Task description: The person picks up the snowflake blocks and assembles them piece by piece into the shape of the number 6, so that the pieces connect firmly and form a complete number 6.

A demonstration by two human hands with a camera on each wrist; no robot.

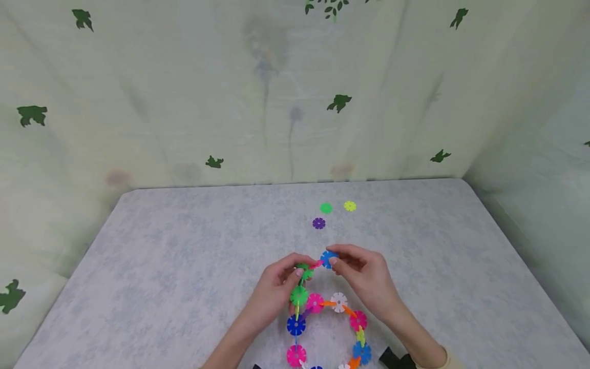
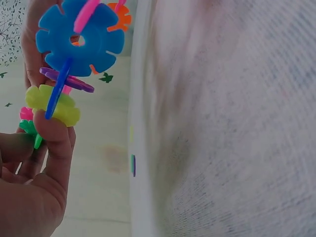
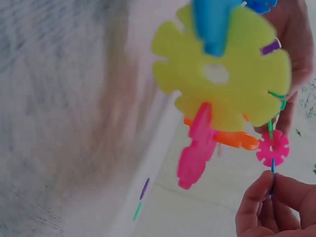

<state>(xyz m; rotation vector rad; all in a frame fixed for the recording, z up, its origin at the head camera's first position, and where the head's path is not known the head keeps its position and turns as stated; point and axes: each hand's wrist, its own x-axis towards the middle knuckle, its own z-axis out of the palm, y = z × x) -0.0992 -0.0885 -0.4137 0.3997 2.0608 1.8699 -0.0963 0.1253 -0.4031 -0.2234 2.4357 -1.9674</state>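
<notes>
A chain of colourful notched plastic discs forms a ring in front of me in the head view, with pink [image 1: 315, 303], white [image 1: 339, 302] and dark blue [image 1: 296, 325] discs among them. My left hand [image 1: 275, 288] pinches a green disc [image 1: 306, 270] at the chain's far left end. Between finger and thumb, my right hand [image 1: 370, 279] pinches a blue disc [image 1: 328, 259]. A pink disc [image 3: 273, 148], nearly edge-on in the head view, sits between the green and blue ones. Large in the left wrist view, a blue disc [image 2: 81, 42] hangs near my left hand [image 2: 39, 173].
Three loose discs lie beyond my hands: green [image 1: 326, 208], yellow [image 1: 350, 206] and purple [image 1: 318, 223]. The grey table [image 1: 184, 246] meets a pale curtain [image 1: 184, 102] with leaf prints at its back edge. A black object [image 1: 392, 357] shows by my right wrist.
</notes>
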